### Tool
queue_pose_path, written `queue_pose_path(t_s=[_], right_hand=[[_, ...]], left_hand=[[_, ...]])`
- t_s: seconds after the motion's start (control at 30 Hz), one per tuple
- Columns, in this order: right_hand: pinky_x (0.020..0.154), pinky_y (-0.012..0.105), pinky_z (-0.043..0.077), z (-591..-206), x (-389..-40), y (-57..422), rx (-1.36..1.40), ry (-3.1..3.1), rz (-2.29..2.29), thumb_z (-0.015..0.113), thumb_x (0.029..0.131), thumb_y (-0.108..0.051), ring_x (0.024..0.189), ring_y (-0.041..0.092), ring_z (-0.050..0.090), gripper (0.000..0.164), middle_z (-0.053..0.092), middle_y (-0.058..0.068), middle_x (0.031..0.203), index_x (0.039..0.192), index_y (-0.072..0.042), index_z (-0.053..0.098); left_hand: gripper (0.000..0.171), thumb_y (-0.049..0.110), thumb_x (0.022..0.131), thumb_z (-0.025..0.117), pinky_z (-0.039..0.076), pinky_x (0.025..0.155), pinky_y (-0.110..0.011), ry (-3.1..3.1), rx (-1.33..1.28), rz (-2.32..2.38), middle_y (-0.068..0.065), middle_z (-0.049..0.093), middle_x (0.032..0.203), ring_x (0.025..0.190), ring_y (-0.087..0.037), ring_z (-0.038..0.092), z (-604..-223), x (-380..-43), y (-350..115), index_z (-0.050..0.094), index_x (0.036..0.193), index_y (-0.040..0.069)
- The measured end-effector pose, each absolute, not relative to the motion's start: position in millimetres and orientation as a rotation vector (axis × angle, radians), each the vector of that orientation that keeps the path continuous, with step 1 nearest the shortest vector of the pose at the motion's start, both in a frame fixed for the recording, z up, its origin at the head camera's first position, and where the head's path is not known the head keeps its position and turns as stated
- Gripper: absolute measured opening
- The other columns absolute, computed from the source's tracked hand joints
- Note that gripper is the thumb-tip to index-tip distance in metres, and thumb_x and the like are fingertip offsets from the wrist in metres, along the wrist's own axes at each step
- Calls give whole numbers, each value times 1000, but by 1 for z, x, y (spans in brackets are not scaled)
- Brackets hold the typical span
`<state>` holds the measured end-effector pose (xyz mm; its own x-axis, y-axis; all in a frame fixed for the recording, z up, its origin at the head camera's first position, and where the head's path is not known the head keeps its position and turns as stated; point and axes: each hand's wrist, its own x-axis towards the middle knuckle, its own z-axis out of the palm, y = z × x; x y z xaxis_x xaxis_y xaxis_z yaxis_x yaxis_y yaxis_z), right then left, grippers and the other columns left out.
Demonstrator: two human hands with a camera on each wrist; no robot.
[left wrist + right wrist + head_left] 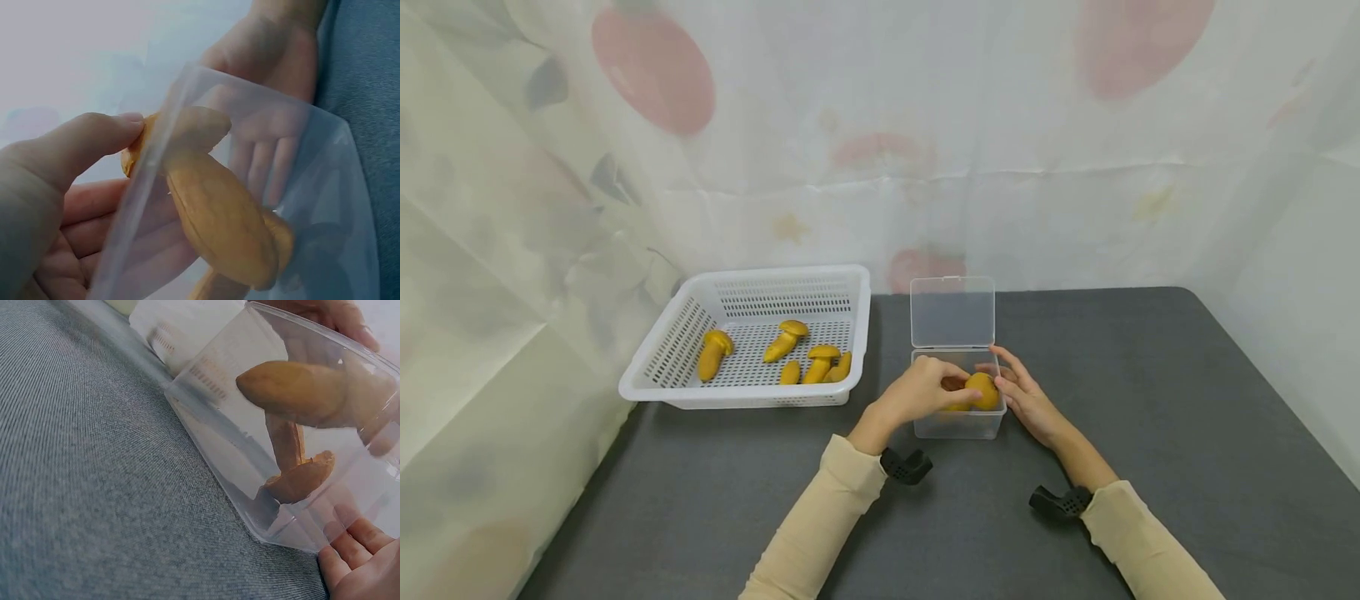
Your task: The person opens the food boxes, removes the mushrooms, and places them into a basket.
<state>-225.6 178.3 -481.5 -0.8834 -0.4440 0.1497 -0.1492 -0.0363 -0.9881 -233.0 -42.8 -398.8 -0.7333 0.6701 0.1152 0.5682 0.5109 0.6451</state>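
A clear plastic box [958, 428] with its hinged lid [952, 312] raised stands on the dark table. Over its opening my left hand [921, 389] pinches a yellow-brown mushroom [984, 392] at the cap. In the left wrist view, the thumb [103, 139] presses on this mushroom's cap, while its stem slants down behind the clear wall. Another mushroom [300, 481] lies lower in the box, as the right wrist view shows. My right hand [1033, 410] touches the box's right side, fingers [359, 540] extended along the wall.
A white slotted basket [752, 395] sits left of the box, with several mushrooms [786, 340] spread on its floor. Behind the table hangs a pale printed curtain [1000, 125]; another covers the left side. Each wrist wears a black strap [906, 467].
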Motion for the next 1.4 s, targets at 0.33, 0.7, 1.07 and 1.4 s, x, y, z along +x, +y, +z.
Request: queue_pose_path(t_s=[0.33,0.7,1.07,1.4], right_hand=[[99,6,37,-481,-226,177,-570,1993,-2045,36,106,-27,118,-11,46,55,31,20,146,154,-22,12],[119,68,7,-480,-226,176,-506,2007,-2022,36,105,-29,119,-8,38,56,17,30,153,155,-24,10],[117,71,5,-481,-226,176,-576,1988,-2034,36,106,-28,144,38,19,57,23,34,151,155,-21,10],[116,72,4,-481,-226,176,-570,1985,-2048,36,105,-27,145,43,15,56,28,29,149,155,-20,11]], left_hand=[[31,29,92,65,57,80,-17,2605,1029,1126,-9,75,105,91,-17,72,-392,-234,-53,72,111,5],[33,32,91,66,58,81,-18,2618,914,1195,-6,75,107,92,-15,71,-375,-230,-65,71,115,9],[38,32,89,68,59,83,-23,2652,843,1326,-9,74,110,94,-17,72,-358,-221,-87,69,119,7],[36,31,89,69,60,77,-22,2699,792,1396,-8,74,109,92,-18,72,-357,-219,-105,70,117,8]])
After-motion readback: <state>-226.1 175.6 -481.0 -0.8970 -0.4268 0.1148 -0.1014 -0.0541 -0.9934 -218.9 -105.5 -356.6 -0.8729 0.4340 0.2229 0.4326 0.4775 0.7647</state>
